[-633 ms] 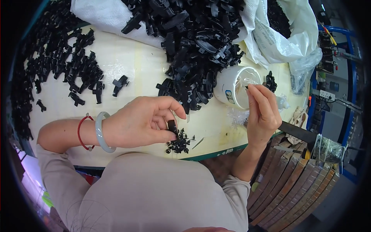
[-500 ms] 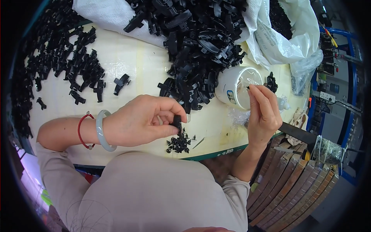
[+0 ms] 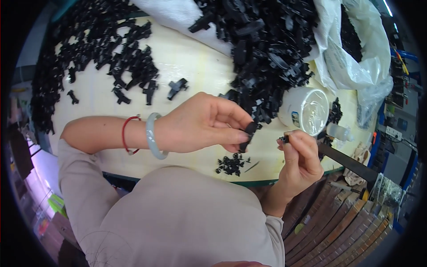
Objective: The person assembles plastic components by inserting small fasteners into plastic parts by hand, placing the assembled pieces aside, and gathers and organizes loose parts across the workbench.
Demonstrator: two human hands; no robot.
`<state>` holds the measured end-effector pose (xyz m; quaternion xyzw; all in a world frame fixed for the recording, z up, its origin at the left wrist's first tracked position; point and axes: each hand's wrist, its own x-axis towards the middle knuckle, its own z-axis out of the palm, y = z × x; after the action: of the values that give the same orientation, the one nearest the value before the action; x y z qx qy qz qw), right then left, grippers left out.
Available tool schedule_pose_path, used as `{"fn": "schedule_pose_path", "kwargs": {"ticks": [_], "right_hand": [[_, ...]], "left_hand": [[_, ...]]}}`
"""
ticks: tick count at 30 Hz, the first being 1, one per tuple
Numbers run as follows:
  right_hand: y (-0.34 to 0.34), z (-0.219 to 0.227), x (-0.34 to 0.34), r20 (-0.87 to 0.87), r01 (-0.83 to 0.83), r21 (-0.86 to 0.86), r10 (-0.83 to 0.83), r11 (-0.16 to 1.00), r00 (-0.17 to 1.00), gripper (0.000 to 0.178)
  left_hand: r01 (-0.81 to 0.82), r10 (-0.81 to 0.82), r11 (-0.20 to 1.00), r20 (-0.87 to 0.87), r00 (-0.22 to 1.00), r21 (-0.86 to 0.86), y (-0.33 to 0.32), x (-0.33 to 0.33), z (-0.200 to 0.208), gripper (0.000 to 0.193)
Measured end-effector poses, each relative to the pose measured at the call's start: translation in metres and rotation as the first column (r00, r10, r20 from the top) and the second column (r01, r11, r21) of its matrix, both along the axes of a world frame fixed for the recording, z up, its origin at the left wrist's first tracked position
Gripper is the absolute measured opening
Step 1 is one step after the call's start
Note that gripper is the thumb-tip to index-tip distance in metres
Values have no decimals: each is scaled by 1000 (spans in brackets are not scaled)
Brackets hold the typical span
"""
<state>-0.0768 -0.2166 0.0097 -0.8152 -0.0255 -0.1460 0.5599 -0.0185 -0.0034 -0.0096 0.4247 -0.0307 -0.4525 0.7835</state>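
Observation:
My left hand [image 3: 209,124], with a red cord and a pale bangle at its wrist, pinches a black plastic part [image 3: 249,135] between thumb and fingers. Facing it from the right, my right hand [image 3: 302,155] holds a small black clip [image 3: 284,139] at its fingertips. A gap separates the clip from the part. On the table just below them lies a little heap of small black clips [image 3: 231,164]. The white tub [image 3: 291,109] stands beyond my right hand, lying tilted with its mouth toward the right.
Black parts form a large pile [image 3: 262,49] at the back and a spread [image 3: 111,49] at the left. One lone part [image 3: 177,88] lies between. A white plastic bag [image 3: 342,62] stands back right; a dark bar [image 3: 347,161] juts past the table edge.
My right hand has come down from the tub toward my left hand, the small clip at its fingertips. My left hand has raised and turned the black part. The whole view has shifted.

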Motion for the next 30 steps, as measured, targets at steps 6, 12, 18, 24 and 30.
{"fn": "schedule_pose_path", "kwargs": {"ticks": [6,12,18,24,30], "right_hand": [[20,-16,-1,83,-77,21,75,997,994,22],[27,-14,3,165,-95,-114,114,989,980,22],[27,-17,4,193,-115,-158,145,981,970,22],[27,-17,4,187,-139,-162,169,977,968,23],[28,-18,4,180,-145,-162,174,976,968,22]], "left_hand": [[19,-19,1000,-3,1000,16,2,0,-4,24],[19,-19,1000,-15,1000,-12,3,-2,-9,24],[38,-38,999,-22,999,-4,2,-2,-10,23],[50,-50,999,-16,999,-2,2,-2,-10,24],[64,-64,998,-8,998,9,2,-1,-10,26]]}}
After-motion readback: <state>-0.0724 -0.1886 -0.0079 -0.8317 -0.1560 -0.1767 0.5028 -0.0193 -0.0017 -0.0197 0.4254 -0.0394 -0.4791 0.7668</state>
